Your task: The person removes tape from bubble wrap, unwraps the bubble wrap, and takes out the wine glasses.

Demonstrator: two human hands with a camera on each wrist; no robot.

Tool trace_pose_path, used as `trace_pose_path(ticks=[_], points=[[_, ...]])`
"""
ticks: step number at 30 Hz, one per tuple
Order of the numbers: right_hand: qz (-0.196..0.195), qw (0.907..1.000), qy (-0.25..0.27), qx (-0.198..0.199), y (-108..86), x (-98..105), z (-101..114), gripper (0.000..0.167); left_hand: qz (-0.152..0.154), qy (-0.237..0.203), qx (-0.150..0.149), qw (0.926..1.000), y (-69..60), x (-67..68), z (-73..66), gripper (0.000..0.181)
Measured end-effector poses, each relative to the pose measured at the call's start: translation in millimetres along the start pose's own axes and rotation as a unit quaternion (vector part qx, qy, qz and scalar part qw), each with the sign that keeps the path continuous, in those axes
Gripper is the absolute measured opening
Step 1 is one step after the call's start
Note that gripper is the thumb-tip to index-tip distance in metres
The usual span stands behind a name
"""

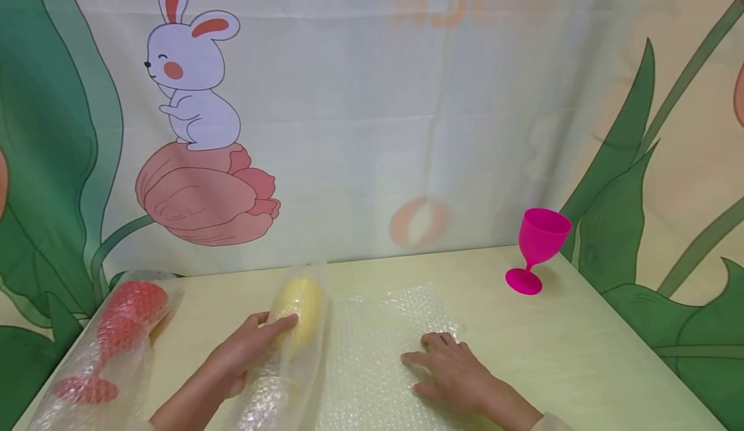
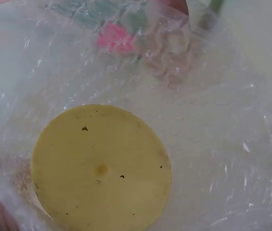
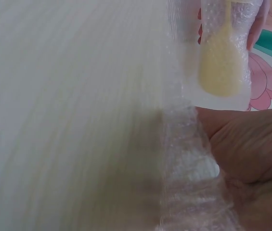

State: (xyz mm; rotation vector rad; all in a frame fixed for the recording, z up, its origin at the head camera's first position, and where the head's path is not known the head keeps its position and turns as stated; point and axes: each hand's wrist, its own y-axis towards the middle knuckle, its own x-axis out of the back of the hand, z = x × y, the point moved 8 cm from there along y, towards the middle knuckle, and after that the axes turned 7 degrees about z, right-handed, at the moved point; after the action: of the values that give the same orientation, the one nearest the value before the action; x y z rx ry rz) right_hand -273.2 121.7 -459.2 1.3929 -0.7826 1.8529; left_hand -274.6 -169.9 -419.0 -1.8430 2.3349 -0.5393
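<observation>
My left hand (image 1: pixel 244 352) grips a yellow goblet (image 1: pixel 301 305) rolled in bubble wrap, the thumb lying across its bowl. In the left wrist view the goblet's round yellow base (image 2: pixel 102 163) faces the camera, with cloudy wrap around it. My right hand (image 1: pixel 450 373), fingers spread and loosely bent, is at the right side of a flat bubble wrap sheet (image 1: pixel 366 360) on the table. The right wrist view has the sheet's edge (image 3: pixel 188 163) beside the palm (image 3: pixel 253 154), and the wrapped yellow goblet (image 3: pixel 222 67) beyond.
A red goblet (image 1: pixel 124 315) wrapped in bubble wrap lies at the table's left. An unwrapped magenta goblet (image 1: pixel 543 237) stands at the back right of the pale table (image 1: pixel 581 353). A printed curtain (image 1: pixel 349 127) with a rabbit and flowers hangs behind.
</observation>
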Motion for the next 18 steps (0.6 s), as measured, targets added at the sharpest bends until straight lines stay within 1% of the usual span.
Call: trace_pose_path(ticks=[8, 11, 15, 18], points=[[-0.002, 1.0000, -0.008, 0.001, 0.6, -1, -1, 0.048, -0.012, 0.034, 0.013, 0.9993, 5.1, -5.3, 7.5, 0.097], [-0.002, 1.0000, -0.008, 0.001, 0.3, -1, -1, 0.048, -0.006, 0.032, 0.010, 0.9994, 7.8, -10.8, 9.9, 0.097], [-0.002, 1.0000, -0.007, 0.002, 0.2, -1, -1, 0.048, 0.001, 0.033, 0.013, 0.9994, 11.1, -19.2, 12.1, 0.098], [-0.002, 1.0000, -0.004, 0.002, 0.0, -1, -1, 0.048, -0.002, 0.038, 0.018, 0.9991, 13.5, -25.5, 13.4, 0.099]])
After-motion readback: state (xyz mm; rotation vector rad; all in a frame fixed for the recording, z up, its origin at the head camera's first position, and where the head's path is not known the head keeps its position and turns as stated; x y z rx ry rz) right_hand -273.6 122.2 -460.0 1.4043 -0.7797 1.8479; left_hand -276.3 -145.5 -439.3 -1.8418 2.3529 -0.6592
